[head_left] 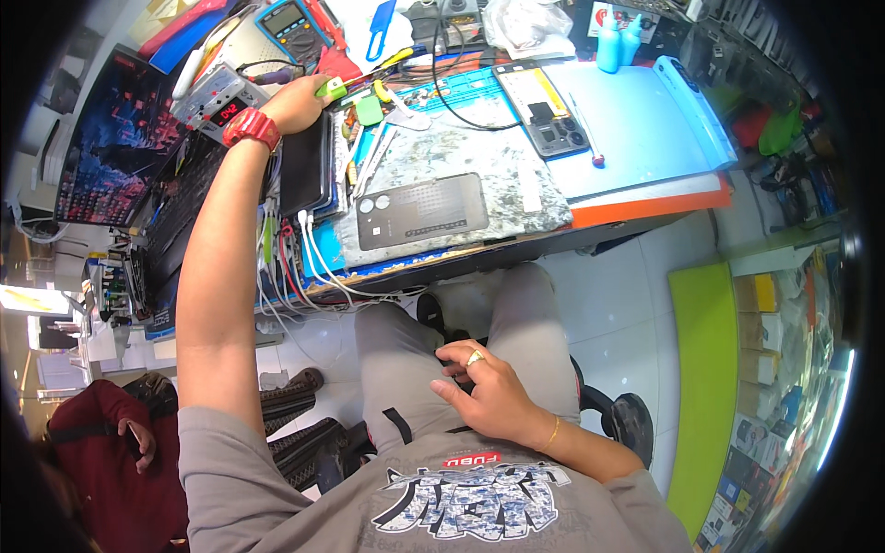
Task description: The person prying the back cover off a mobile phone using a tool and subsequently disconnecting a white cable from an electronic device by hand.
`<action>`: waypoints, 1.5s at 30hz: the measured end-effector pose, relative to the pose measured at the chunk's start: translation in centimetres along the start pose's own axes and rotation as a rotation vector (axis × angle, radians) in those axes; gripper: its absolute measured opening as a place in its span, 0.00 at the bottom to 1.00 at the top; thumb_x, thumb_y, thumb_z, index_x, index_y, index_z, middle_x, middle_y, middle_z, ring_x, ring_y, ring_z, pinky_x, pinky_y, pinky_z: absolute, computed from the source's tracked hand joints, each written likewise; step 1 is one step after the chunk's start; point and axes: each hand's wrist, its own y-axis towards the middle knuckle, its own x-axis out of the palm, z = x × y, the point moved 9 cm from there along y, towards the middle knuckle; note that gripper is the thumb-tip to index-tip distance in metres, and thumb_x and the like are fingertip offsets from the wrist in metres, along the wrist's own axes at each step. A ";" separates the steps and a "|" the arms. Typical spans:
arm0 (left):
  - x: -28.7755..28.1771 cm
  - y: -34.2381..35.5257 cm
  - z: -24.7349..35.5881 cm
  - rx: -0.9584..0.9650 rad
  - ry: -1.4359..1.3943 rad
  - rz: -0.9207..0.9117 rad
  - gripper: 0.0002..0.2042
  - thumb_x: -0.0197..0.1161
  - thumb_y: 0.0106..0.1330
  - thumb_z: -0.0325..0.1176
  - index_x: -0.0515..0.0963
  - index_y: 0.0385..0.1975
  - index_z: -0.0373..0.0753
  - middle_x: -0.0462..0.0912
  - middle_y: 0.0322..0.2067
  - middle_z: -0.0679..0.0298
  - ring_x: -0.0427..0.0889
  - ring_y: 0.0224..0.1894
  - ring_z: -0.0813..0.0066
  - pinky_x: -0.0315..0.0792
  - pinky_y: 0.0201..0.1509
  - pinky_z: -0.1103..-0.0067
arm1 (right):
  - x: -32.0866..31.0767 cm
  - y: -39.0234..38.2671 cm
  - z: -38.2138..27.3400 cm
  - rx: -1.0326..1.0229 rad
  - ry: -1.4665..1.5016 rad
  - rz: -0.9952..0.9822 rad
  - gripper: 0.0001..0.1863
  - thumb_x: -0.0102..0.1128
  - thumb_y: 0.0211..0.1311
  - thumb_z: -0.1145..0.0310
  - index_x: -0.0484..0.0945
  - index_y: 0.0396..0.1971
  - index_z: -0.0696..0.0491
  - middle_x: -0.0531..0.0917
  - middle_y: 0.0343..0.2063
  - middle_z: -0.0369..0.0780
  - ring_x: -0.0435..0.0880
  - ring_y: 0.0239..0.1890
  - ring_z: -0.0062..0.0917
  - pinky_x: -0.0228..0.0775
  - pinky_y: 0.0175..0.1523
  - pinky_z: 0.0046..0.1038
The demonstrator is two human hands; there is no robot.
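My left arm stretches far forward over the left part of the bench. My left hand [298,105], with a red watch on its wrist, is closed at a small bright-green object [334,88], whose kind I cannot make out. Just below that hand lies a black phone [306,164]. My right hand [489,392] rests over my lap, fingers loosely bent and apart, with nothing seen in it. On the stained work mat [535,207] lies a dark phone back cover [422,210] with camera holes. Farther back is an opened phone [542,106] with its inside showing, a thin screwdriver [587,131] beside it.
A multimeter [295,29] and a power supply with a red display [219,101] stand at the back left, near a laptop [115,138]. White cables [318,253] hang over the front edge. Blue bottles [608,46] stand behind the light-blue mat [636,129]. A person in maroon [101,461] is at lower left.
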 end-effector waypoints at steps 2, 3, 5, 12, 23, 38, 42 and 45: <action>0.2 0.1 0.1 0.001 -0.041 -0.037 0.22 0.60 0.81 0.33 0.76 0.72 0.33 0.84 0.63 0.40 0.82 0.69 0.44 0.73 0.74 0.61 | -1.5 0.2 -0.5 -0.010 -0.017 0.032 0.20 0.75 0.72 0.67 0.82 0.56 0.61 0.87 0.53 0.48 0.92 0.50 0.37 0.85 0.53 0.36; 0.4 -0.1 -0.5 0.019 -0.021 -0.031 0.22 0.59 0.82 0.32 0.76 0.72 0.31 0.84 0.64 0.39 0.81 0.70 0.43 0.72 0.75 0.61 | -2.3 0.5 -0.9 -0.019 -0.024 0.039 0.19 0.76 0.72 0.68 0.83 0.55 0.62 0.87 0.52 0.48 0.92 0.51 0.37 0.86 0.54 0.36; 0.1 -0.8 0.8 0.030 -0.034 0.012 0.22 0.58 0.83 0.33 0.76 0.70 0.26 0.84 0.64 0.37 0.81 0.69 0.42 0.72 0.75 0.61 | -6.6 1.6 -3.2 -0.189 -0.281 0.209 0.17 0.77 0.69 0.69 0.84 0.52 0.61 0.88 0.48 0.48 0.91 0.48 0.41 0.85 0.53 0.38; -1.9 -14.0 15.3 0.211 -0.133 0.479 0.19 0.70 0.74 0.29 0.81 0.63 0.31 0.86 0.56 0.43 0.83 0.60 0.41 0.76 0.66 0.58 | -10.8 6.9 -8.3 -0.454 -0.828 0.237 0.18 0.80 0.61 0.65 0.85 0.46 0.57 0.86 0.48 0.45 0.86 0.51 0.45 0.79 0.57 0.43; 8.1 -35.9 20.2 -0.081 -0.546 0.551 0.20 0.71 0.69 0.20 0.82 0.61 0.31 0.85 0.62 0.47 0.83 0.65 0.47 0.72 0.73 0.59 | -4.8 17.9 -7.4 -0.431 -1.124 -0.236 0.24 0.79 0.56 0.65 0.85 0.51 0.59 0.82 0.53 0.50 0.80 0.62 0.46 0.71 0.67 0.44; 12.1 -38.3 20.4 -0.151 -0.682 0.481 0.17 0.74 0.70 0.25 0.85 0.57 0.33 0.86 0.58 0.48 0.85 0.59 0.46 0.79 0.63 0.62 | -8.5 16.0 -10.4 -0.457 -0.928 -0.071 0.25 0.74 0.46 0.67 0.80 0.45 0.63 0.81 0.47 0.56 0.80 0.54 0.53 0.70 0.66 0.48; 11.1 -38.1 20.1 -0.139 -0.622 0.500 0.18 0.75 0.68 0.24 0.85 0.57 0.32 0.86 0.57 0.47 0.86 0.58 0.45 0.80 0.62 0.60 | -23.2 14.1 -11.7 -0.147 -0.822 0.368 0.34 0.82 0.49 0.56 0.79 0.52 0.60 0.82 0.50 0.51 0.81 0.58 0.44 0.76 0.65 0.41; 9.7 -34.2 22.0 0.022 -0.553 0.461 0.22 0.75 0.69 0.29 0.83 0.61 0.31 0.84 0.62 0.46 0.83 0.65 0.43 0.75 0.71 0.58 | -36.2 13.3 -7.1 0.079 -1.112 0.667 0.36 0.83 0.56 0.47 0.79 0.53 0.58 0.81 0.55 0.52 0.82 0.62 0.46 0.75 0.69 0.41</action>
